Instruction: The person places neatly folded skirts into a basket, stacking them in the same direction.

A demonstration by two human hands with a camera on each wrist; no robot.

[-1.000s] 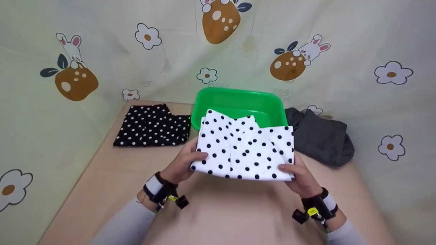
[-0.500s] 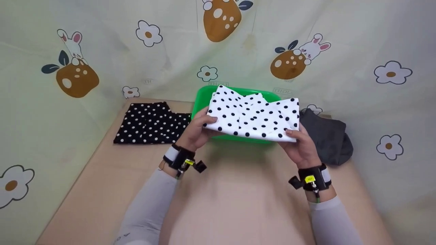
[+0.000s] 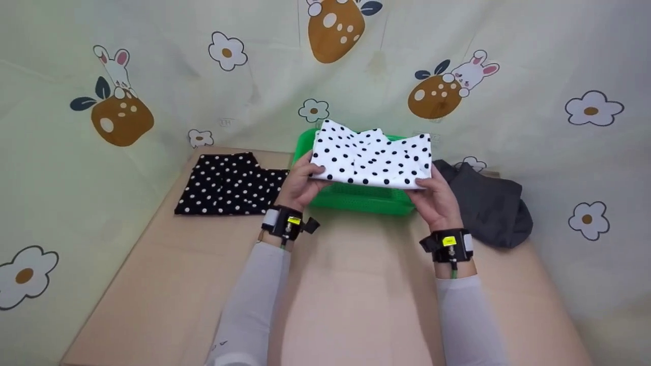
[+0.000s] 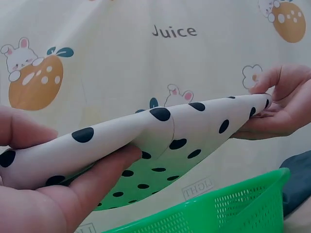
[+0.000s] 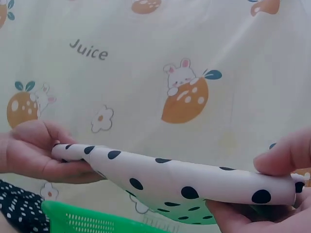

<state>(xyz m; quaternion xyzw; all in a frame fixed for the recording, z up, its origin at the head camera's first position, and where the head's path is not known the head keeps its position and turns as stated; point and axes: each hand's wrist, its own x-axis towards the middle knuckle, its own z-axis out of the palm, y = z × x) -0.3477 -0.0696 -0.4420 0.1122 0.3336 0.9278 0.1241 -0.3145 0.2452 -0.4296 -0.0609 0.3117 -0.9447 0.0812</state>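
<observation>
A folded white garment with black polka dots [image 3: 371, 157] is held up over the green basket [image 3: 361, 202]. My left hand [image 3: 300, 183] pinches its near left corner, thumb on top and fingers underneath. At the near right corner, my right hand [image 3: 435, 195] grips it the same way. Both wrist views show the folded edge of the dotted cloth [image 4: 146, 124] stretched between the two hands, with its far part sagging below. In the left wrist view the perforated basket wall [image 4: 243, 204] lies beneath the cloth. The garment hides most of the basket's inside.
A folded black garment with white dots [image 3: 229, 185] lies on the table [image 3: 351, 295], left of the basket. To the right is a dark grey folded cloth [image 3: 485, 206]. A printed curtain [image 3: 274, 66] hangs behind and along both sides.
Both hands have carried the white dotted garment forward from in front of the basket to over it. The basket, the black dotted garment and the grey cloth have stayed in place.
</observation>
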